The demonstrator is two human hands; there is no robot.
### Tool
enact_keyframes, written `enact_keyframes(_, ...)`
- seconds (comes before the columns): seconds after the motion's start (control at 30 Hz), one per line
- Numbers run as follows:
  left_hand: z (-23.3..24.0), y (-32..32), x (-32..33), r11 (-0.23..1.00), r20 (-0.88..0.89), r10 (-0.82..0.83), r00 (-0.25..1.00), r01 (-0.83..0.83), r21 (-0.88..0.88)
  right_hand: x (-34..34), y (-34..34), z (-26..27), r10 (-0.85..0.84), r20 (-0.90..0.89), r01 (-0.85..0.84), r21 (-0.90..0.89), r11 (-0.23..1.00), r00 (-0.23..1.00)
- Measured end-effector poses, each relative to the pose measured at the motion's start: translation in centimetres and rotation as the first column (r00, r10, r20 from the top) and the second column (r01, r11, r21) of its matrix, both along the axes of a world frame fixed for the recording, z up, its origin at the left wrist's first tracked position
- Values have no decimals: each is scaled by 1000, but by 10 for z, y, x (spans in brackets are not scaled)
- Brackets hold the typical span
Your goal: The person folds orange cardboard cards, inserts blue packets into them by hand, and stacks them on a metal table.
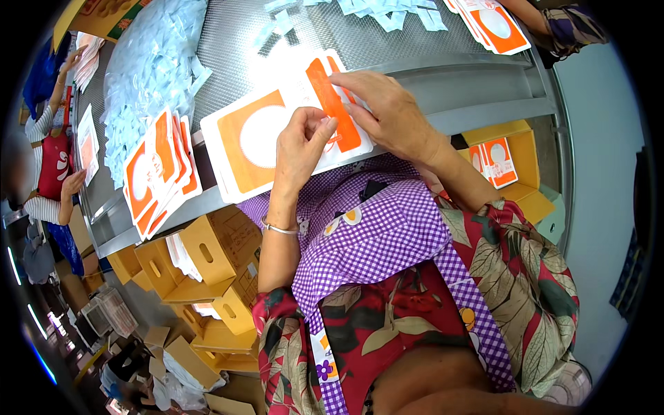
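Observation:
A stack of flat orange-and-white printed packaging pouches (228,124) lies at the front edge of the metal table, each with a round white window area. Over its middle, my left hand (306,148) has its thumb and curled index finger close together; whether anything is pinched between them is hidden. My right hand (394,114) reaches across the orange end of the top pouch (337,114), thumb and fingers apart, fingertips at its surface. To the left, a second, fanned pile of pouches (161,171) overhangs the table edge. A large clear bag of light-blue sachets (150,78) lies behind that pile.
Loose blue sachets (389,11) are scattered on the textured metal tabletop (228,41). More pouches (493,26) lie at the far right, beside another person's arm (529,18). An open carton (524,192) holds pouches below. Cardboard boxes (218,249) stand under the table. A co-worker (52,155) handles pouches at left.

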State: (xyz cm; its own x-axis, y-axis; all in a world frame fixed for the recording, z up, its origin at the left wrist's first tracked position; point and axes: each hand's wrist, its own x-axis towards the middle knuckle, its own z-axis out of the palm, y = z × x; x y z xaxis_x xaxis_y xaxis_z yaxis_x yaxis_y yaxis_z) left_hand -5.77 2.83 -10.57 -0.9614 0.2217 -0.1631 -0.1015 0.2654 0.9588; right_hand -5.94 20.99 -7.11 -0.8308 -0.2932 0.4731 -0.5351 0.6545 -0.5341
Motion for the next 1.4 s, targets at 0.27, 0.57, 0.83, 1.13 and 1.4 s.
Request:
enact_keyframes(0.27,1,-13,-2,989,108,-83,991,68,134,-2,-15,1,483,470,-52,-675,736,738)
enact_keyframes(0.57,25,-7,24,984,-72,54,996,-41,172,-6,-24,7,445,558,-40,-591,805,701)
enact_keyframes(0.83,25,-14,18,920,-61,156,986,-123,372,-17,-13,-11,267,513,32,-501,865,816)
enact_keyframes(1.13,24,8,27,985,-282,173,944,-161,63,-6,-24,19,319,487,-65,-468,881,813)
enact_keyframes(1.4,17,-4,30,954,-163,193,968,-147,260,-9,-22,12,663,559,-26,-754,656,497)
